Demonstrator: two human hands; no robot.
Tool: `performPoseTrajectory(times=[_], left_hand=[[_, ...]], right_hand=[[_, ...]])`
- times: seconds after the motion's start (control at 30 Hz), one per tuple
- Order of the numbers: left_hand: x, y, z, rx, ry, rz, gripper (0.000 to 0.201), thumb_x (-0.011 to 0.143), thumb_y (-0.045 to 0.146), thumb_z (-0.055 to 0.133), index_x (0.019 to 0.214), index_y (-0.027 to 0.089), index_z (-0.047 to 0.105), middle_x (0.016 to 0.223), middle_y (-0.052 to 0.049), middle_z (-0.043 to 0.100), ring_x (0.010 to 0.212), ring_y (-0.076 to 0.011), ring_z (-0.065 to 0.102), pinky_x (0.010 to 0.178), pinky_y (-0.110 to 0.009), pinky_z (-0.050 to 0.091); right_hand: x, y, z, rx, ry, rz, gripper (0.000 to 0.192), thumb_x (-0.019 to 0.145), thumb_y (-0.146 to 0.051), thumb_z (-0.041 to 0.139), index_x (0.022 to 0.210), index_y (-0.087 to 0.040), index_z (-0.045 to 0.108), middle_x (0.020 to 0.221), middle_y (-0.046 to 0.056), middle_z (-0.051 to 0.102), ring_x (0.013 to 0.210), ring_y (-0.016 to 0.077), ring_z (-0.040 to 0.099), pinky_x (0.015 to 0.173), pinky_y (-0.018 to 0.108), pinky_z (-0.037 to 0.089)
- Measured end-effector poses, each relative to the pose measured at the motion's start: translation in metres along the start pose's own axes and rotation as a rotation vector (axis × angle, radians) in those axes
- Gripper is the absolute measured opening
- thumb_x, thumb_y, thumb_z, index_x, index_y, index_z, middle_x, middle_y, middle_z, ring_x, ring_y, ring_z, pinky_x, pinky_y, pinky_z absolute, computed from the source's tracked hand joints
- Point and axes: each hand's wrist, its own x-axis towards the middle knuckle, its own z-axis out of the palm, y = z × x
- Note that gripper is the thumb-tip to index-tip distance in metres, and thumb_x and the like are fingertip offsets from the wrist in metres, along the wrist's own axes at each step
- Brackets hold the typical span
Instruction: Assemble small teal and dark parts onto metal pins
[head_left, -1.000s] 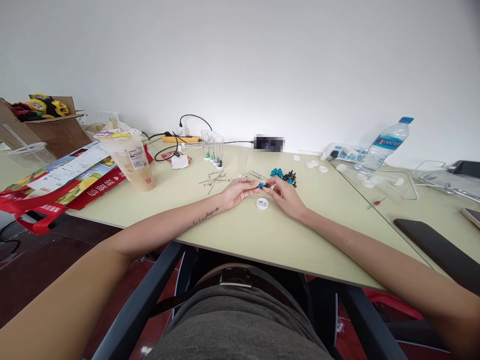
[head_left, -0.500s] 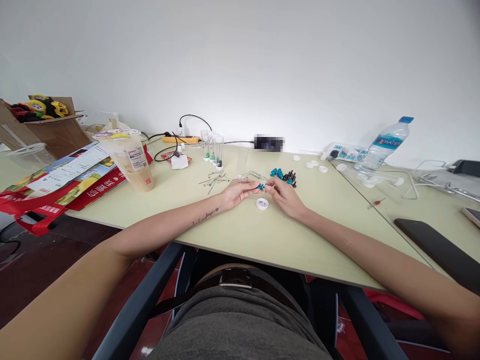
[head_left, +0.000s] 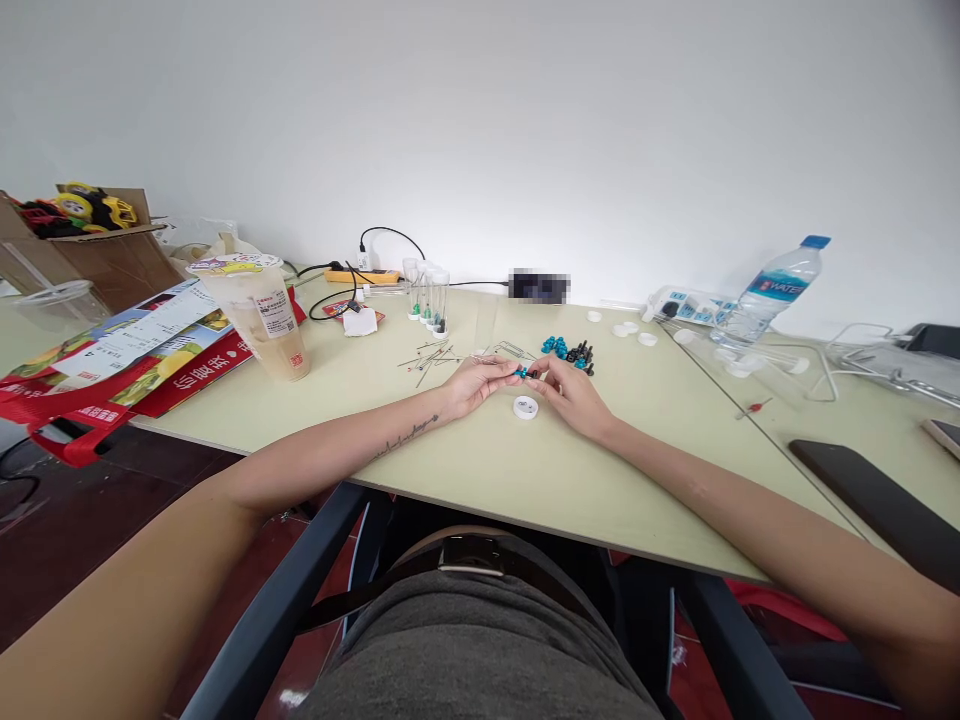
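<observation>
Fingertips of both hands meet over the table [head_left: 525, 470], pinching one small blue piece [head_left: 521, 372] between them. Left hand [head_left: 474, 383] grips from one side, right hand [head_left: 571, 393] from the other; both forearms rest flat. It looks tiny, light, stiff and easily dropped, best pinched at its ends. A white cap [head_left: 525, 407] lies just below, with the pile of blue and black pieces [head_left: 568, 351] beyond.
</observation>
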Motion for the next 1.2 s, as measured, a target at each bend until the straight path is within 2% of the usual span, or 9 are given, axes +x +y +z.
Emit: performPoseTrajectory(times=[0.27, 0.43, 0.53, 0.73, 0.93, 1.2], left_hand=[[0.0016, -0.0016, -0.0018, -0.009, 0.005, 0.005, 0.003, 0.068, 0.008, 0.066, 0.071, 0.008, 0.065, 0.073, -0.004, 0.065, 0.075, -0.0110, 0.064, 0.094, -0.030, 0.044], [0.0038, -0.0023, -0.0041, -0.022, 0.005, 0.011, 0.005, 0.068, 0.009, 0.066, 0.073, 0.008, 0.066, 0.074, -0.004, 0.065, 0.076, -0.0110, 0.064, 0.094, -0.028, 0.044], [0.0040, -0.0023, -0.0041, -0.030, 0.020, 0.008, 0.004, 0.067, 0.007, 0.066, 0.071, 0.008, 0.066, 0.073, -0.004, 0.065, 0.075, -0.0108, 0.064, 0.094, -0.028, 0.044], [0.0022, -0.0013, -0.0024, -0.016, 0.002, 0.010, 0.002, 0.069, 0.008, 0.065, 0.071, 0.008, 0.066, 0.074, -0.004, 0.065, 0.075, -0.0110, 0.064, 0.093, -0.029, 0.045], [0.0020, -0.0014, -0.0029, -0.015, -0.002, 0.027, 0.003, 0.068, 0.009, 0.066, 0.071, 0.008, 0.066, 0.073, -0.004, 0.065, 0.075, -0.0109, 0.064, 0.092, -0.028, 0.045], [0.0030, -0.0024, -0.0036, -0.021, 0.000, 0.026, 0.002, 0.068, 0.009, 0.066, 0.070, 0.009, 0.066, 0.073, -0.003, 0.065, 0.074, -0.0105, 0.063, 0.093, -0.028, 0.045]], right_hand=[[0.0015, -0.0005, -0.0011, 0.015, -0.056, -0.025, 0.029, 0.091, -0.040, 0.034, 0.091, -0.019, 0.055, 0.078, 0.003, 0.061, 0.065, 0.0148, 0.052, 0.062, 0.028, 0.038], [0.0002, -0.0015, -0.0013, 0.027, -0.018, 0.014, 0.028, 0.088, -0.041, 0.042, 0.105, -0.021, 0.049, 0.086, 0.003, 0.060, 0.058, 0.0126, 0.050, 0.059, 0.027, 0.039], [0.0003, -0.0014, -0.0007, 0.005, -0.008, 0.011, 0.024, 0.087, -0.039, 0.044, 0.101, -0.021, 0.050, 0.085, 0.003, 0.060, 0.057, 0.0120, 0.049, 0.057, 0.027, 0.038], [0.0013, -0.0001, -0.0014, 0.013, -0.051, -0.020, 0.028, 0.092, -0.038, 0.034, 0.089, -0.020, 0.054, 0.080, 0.002, 0.061, 0.065, 0.0139, 0.053, 0.063, 0.027, 0.039], [-0.0005, -0.0020, -0.0033, 0.060, 0.009, -0.018, 0.032, 0.093, -0.040, 0.028, 0.099, -0.020, 0.052, 0.087, 0.004, 0.061, 0.073, 0.0148, 0.056, 0.067, 0.027, 0.040], [0.0004, -0.0030, -0.0033, 0.034, 0.018, -0.036, 0.041, 0.093, -0.045, 0.025, 0.087, -0.019, 0.056, 0.079, 0.004, 0.061, 0.073, 0.0153, 0.056, 0.069, 0.027, 0.039]])
